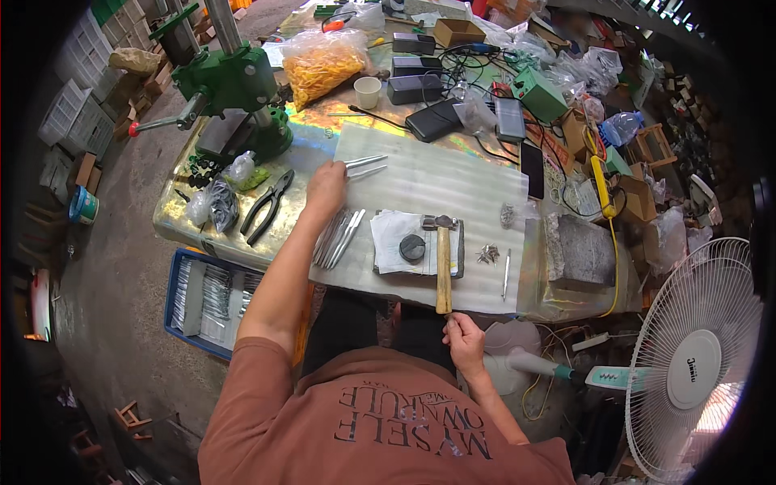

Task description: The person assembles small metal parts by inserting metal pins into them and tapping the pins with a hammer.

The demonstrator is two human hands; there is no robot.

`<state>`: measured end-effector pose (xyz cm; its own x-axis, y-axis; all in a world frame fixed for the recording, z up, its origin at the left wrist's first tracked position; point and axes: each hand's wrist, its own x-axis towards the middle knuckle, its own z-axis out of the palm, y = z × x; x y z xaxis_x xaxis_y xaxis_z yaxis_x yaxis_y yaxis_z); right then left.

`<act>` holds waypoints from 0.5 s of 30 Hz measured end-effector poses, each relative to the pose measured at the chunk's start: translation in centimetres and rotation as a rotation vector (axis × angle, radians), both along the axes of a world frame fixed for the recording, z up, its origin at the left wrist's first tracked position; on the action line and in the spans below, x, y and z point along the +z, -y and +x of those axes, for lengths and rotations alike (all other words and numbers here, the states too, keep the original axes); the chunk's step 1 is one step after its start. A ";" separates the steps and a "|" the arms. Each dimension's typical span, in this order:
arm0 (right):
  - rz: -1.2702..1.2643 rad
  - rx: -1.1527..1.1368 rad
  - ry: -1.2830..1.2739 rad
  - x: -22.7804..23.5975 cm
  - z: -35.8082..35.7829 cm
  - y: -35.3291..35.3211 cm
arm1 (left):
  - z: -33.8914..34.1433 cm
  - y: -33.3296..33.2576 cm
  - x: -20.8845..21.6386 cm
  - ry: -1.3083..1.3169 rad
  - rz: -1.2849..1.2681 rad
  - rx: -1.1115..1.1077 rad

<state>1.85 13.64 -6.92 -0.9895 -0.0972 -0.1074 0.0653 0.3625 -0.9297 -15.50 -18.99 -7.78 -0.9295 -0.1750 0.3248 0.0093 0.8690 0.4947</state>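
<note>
My left hand (326, 190) is closed at the far left of the white foam sheet (469, 182), around the near ends of slim silver metal rods (366, 166) that stick out to the right. Below that wrist lies a row of similar silver rods (339, 238). A hammer (444, 267) with a wooden handle rests on a paper-covered block (389, 256), beside a round dark disc (412, 248). My right hand (465, 341) is curled at the table's front edge, by the handle's end. Whatever its fingers hold is hidden.
Black-handled pliers (270, 206) and a green press (230, 81) stand left. Small metal parts (488, 254), a single rod (507, 273) and a grey block (579, 250) lie right. A blue bin (182, 323) holds more rods. A fan (693, 368) stands at right.
</note>
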 end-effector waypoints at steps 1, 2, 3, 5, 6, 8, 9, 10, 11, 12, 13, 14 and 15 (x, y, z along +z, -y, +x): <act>-0.008 -0.002 -0.015 0.1 -0.1 0.0 | 0.7 -0.2 0.7 -0.058 0.015 -0.003; -0.014 -0.003 -0.015 0.3 -0.2 0.0 | 1.7 -0.4 1.5 -0.057 0.010 -0.005; -0.032 -0.016 -0.040 0.6 -0.3 0.0 | 2.7 -0.7 2.2 -0.073 0.053 -0.020; -0.055 -0.035 -0.066 1.5 -0.4 0.1 | 5.1 -1.5 4.0 -0.089 0.091 -0.042; -0.066 -0.039 -0.093 2.1 -0.5 0.1 | 6.6 -2.0 5.0 -0.073 0.220 -0.071; -0.083 -0.045 -0.122 2.7 -0.6 0.2 | 9.5 -3.2 6.6 -0.056 0.343 -0.102; -0.093 -0.039 -0.154 2.9 -0.7 0.0 | 10.7 -3.8 7.1 0.017 0.454 -0.149; -0.102 -0.033 -0.187 3.2 -0.8 0.0 | 11.8 -4.6 7.4 0.094 0.564 -0.198; -0.105 -0.038 -0.188 3.7 -0.8 0.1 | 13.0 -5.3 7.4 0.142 0.629 -0.239; -0.156 -0.031 -0.205 4.4 -0.9 0.5 | 14.2 -5.9 7.4 0.188 0.694 -0.275; -0.205 -0.027 -0.222 4.9 -0.9 0.9 | 15.2 -6.4 7.2 0.221 0.695 -0.328; -0.205 -0.030 -0.223 5.4 -0.9 1.3 | 16.0 -6.9 6.9 0.246 0.727 -0.389; -0.243 0.003 -0.236 5.9 -0.9 1.6 | 16.8 -7.5 6.9 0.255 0.688 -0.421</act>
<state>0.99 12.03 -1.07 -0.9839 -0.0947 0.1517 -0.1631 0.1279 -0.9783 1.35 -11.52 -0.90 -0.9918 0.1199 0.0440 0.0809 0.3227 0.9430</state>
